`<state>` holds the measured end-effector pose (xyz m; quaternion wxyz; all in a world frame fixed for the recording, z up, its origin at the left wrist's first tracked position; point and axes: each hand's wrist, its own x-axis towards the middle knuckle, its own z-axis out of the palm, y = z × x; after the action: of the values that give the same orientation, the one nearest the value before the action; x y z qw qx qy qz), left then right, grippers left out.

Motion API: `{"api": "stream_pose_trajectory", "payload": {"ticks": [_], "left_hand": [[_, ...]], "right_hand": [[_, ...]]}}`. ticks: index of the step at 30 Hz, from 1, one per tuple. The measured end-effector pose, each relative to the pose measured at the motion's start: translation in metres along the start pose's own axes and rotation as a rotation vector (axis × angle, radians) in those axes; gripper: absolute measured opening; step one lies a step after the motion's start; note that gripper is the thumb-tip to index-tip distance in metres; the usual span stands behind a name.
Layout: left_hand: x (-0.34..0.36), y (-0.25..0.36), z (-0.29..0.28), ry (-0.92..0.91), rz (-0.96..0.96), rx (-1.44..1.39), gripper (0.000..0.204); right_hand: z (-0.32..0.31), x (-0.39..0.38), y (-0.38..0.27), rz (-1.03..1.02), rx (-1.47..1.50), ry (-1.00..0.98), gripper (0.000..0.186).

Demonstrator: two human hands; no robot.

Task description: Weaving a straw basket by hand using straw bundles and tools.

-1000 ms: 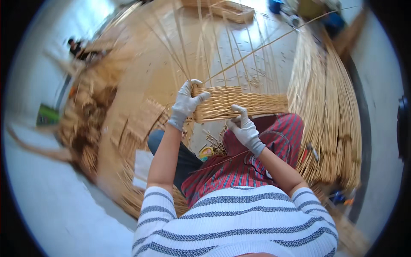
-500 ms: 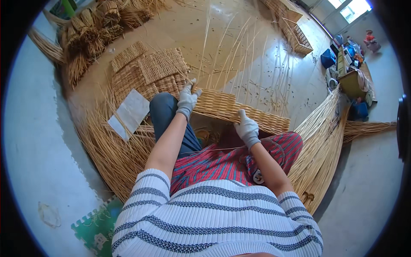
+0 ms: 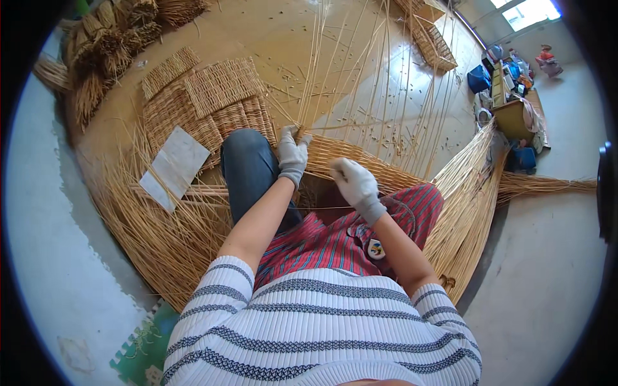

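Observation:
A long, narrow woven wicker panel (image 3: 393, 168) lies across my lap, tilted, with loose strands rising from its far edge. My left hand (image 3: 293, 154), in a grey-white work glove, is closed on the panel's left end, its thumb near some strands there. My right hand (image 3: 355, 186), gloved alike, hovers by the middle of the panel's near edge with its fingers curled in. Whether a strand is pinched in those fingers is hidden. A thin strand runs across my lap below the right hand.
Flat woven panels (image 3: 222, 87) are piled ahead to the left, beside a pale sheet (image 3: 175, 168). Long loose canes (image 3: 158, 238) spread at my left and a bundle (image 3: 467, 212) at my right. Woven baskets (image 3: 434, 45) stand farther off, near a cluttered bench (image 3: 515, 119).
My right hand has let go of the panel's near edge, moved left and curled its fingers. My left hand still grips the left end. The view has shifted slightly.

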<state>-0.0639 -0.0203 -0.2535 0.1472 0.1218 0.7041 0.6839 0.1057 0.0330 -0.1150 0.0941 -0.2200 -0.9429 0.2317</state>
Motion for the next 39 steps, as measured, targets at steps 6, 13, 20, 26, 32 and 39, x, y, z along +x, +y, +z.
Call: {"api": "stream_pose_trajectory", "payload": {"ticks": [6, 13, 20, 26, 32, 39], "left_hand": [[0.014, 0.008, 0.006, 0.067, -0.641, -1.153, 0.023], [0.021, -0.034, 0.002, -0.008, -0.102, -0.236, 0.014], [0.011, 0.018, -0.004, -0.009, -0.15, -0.186, 0.024], [0.015, 0.019, -0.012, -0.145, -0.059, 0.067, 0.052], [0.03, 0.015, -0.022, -0.358, -0.256, -0.072, 0.024], [0.019, 0.028, 0.0, -0.228, -0.185, -0.122, 0.022]], "right_hand": [[0.004, 0.101, -0.088, -0.108, -0.046, 0.19, 0.018], [0.012, 0.121, -0.074, -0.195, -0.008, 0.289, 0.013], [0.035, 0.052, 0.033, 0.311, 1.034, 0.499, 0.018], [0.043, 0.048, 0.067, 0.803, 1.099, 0.282, 0.028], [0.045, 0.099, 0.039, 0.421, 0.732, 0.388, 0.035], [0.042, 0.173, 0.085, 0.279, 0.998, 0.617, 0.062]]}}
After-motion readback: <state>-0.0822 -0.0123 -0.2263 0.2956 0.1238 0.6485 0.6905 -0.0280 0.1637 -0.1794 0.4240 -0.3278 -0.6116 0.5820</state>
